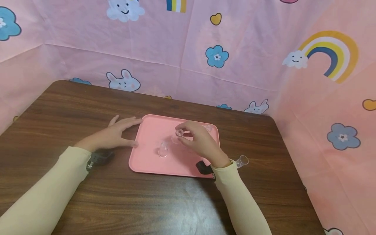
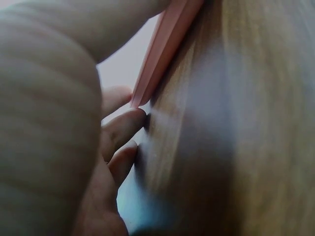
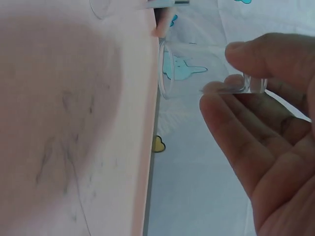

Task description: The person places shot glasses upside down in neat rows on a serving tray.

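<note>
My right hand [image 1: 202,140] pinches a small clear cup [image 1: 175,139] near its base, between thumb and fingers, above the middle of the pink tray [image 1: 149,163]. In the right wrist view this cup [image 3: 189,61] is upside down, its wide mouth facing the tray surface. A second clear cup [image 1: 163,150] stands on the tray, left of and nearer than the held one. My left hand [image 1: 113,133] rests at the tray's left edge, thumb and fingers spread. From the left wrist view, its fingertips [image 2: 133,118] lie along the tray's rim [image 2: 162,49].
Another clear cup [image 1: 209,128] is at the tray's far right corner, partly behind the right hand. One more clear cup [image 1: 243,161] is on the brown table [image 1: 123,202], right of the tray beside the right sleeve. A patterned pink cloth [image 1: 164,49] hangs behind the table.
</note>
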`<state>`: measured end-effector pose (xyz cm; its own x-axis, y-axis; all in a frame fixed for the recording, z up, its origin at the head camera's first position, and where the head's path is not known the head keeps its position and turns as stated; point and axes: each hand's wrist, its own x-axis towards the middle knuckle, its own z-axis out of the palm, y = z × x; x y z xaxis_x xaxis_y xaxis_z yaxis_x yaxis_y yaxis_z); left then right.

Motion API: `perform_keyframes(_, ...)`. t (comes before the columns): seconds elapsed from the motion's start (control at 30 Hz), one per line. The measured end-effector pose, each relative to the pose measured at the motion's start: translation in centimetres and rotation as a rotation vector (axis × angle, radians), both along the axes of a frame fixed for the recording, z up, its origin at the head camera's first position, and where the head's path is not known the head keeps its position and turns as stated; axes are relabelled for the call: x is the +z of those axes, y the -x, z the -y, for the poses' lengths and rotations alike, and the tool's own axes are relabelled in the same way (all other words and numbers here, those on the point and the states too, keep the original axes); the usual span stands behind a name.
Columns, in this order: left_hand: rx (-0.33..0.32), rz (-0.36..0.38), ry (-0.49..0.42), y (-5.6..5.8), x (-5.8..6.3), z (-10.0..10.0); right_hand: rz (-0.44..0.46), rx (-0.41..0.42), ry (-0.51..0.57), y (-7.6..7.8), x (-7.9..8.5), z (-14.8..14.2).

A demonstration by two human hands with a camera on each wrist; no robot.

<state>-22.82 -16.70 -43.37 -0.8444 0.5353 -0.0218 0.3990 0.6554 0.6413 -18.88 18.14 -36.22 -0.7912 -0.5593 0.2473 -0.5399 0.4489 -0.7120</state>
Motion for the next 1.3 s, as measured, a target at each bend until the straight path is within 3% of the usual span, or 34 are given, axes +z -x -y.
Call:
perform_keyframes(0.47, -0.003, -0.006, 0.002, 0.0, 0.1, -0.2, -0.009, 0.009, -0.181, 1.9, -0.6, 2.9)
perform_keyframes(0.7, -0.002, -0.008, 0.001, 0.1, 0.1, -0.1, 0.019, 0.037, -0.215, 2.1, -1.2, 3.4)
perform_keyframes(0.93, -0.001, -0.008, 0.005, -0.1, 0.2, 0.0, -0.022, 0.048, -0.284, 2.1, -1.8, 3.7)
perform_keyframes(1.13, 0.002, 0.001, -0.002, -0.1, 0.2, 0.1, 0.009, 0.033, -0.296, 1.6, -0.5, 2.5)
perform_keyframes(1.3, -0.001, 0.007, -0.010, -0.1, 0.3, 0.1, 0.012, 0.035, -0.209, 0.5, 1.7, -0.9)
